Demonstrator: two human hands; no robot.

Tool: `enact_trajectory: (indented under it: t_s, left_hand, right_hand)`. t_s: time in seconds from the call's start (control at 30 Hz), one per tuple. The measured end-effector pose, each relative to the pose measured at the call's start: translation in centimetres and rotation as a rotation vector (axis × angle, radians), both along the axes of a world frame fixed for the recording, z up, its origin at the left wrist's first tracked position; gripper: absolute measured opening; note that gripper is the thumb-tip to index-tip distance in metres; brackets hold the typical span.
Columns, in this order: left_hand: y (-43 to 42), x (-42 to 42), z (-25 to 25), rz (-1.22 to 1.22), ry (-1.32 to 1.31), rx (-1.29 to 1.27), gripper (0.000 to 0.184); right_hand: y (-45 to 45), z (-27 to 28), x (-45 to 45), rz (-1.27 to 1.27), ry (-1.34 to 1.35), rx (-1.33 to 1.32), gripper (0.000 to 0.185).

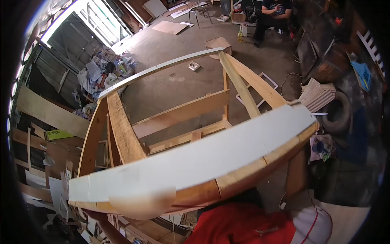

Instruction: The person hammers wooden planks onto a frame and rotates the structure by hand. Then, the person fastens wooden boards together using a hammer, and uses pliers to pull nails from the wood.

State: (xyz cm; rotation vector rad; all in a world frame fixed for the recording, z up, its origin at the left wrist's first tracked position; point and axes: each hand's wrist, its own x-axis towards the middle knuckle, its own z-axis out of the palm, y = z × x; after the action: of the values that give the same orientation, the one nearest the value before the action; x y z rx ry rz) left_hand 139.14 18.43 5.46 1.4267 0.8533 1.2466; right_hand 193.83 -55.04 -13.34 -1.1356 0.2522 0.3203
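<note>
A large curved wooden frame (pixel 235 175) spans the view, with a white panel along its near top side and bare wood along the near edge. At its lower left end my left hand (pixel 92 214) grips the underside; the frame partly hides the fingers. My right hand does not show. Below the frame are a red shirt (pixel 243 221) and a white sleeve with red piping (pixel 317 221). A pale blurred patch covers part of the near edge.
A person (pixel 276 14) sits at the back right. Bagged rubbish (pixel 107 69) and wood scraps (pixel 36 162) lie on the left. Behind the frame is a wooden box (pixel 218 42); a tire (pixel 339 112) and corrugated pieces (pixel 317 95) lie on the right.
</note>
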Motion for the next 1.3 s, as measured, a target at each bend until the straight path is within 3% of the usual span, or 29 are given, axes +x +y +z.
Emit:
enact_trajectory:
  t_s: [0.13,0.2,0.37,0.53,0.63,0.7,0.73,0.93,1.0,1.3]
  left_hand:
    - [4.7,8.0,-3.0,-0.187,0.083,-0.011,0.082]
    - [4.5,14.0,-2.4,-0.227,-0.007,-0.214,0.085]
    - [7.1,29.3,-3.5,-0.379,0.060,-0.348,0.089]
    - [14.1,40.7,-9.6,-0.651,0.007,-0.552,0.082]
    - [19.7,49.0,-15.2,-0.630,0.011,-0.506,0.076]
    - [22.3,54.4,-16.2,-0.640,0.019,-0.586,0.075]
    - [21.6,52.6,-16.1,-0.646,0.028,-0.627,0.074]
    - [28.4,65.6,-20.1,-0.757,0.124,-0.643,0.075]
    - [27.4,63.5,-21.3,-0.790,0.154,-0.649,0.076]
    - [31.2,73.6,-31.6,-0.936,0.181,-0.790,0.079]
  right_hand:
    - [3.6,1.1,9.4,0.066,-0.016,-0.013,0.076]
    - [4.7,1.1,12.2,0.085,-0.014,-0.016,0.076]
    - [8.4,0.6,19.1,0.106,-0.008,-0.032,0.076]
    - [15.6,0.6,28.7,0.158,-0.054,-0.078,0.076]
    - [21.1,0.1,35.3,0.171,-0.060,-0.096,0.076]
    - [23.9,-0.7,38.1,0.181,-0.054,-0.109,0.075]
    - [24.1,-0.9,36.7,0.184,-0.046,-0.116,0.075]
    - [29.5,-4.9,44.9,0.172,-0.003,-0.122,0.075]
    - [29.4,-6.5,44.1,0.171,0.005,-0.118,0.075]
    - [33.6,-15.8,52.6,0.193,0.071,-0.107,0.075]
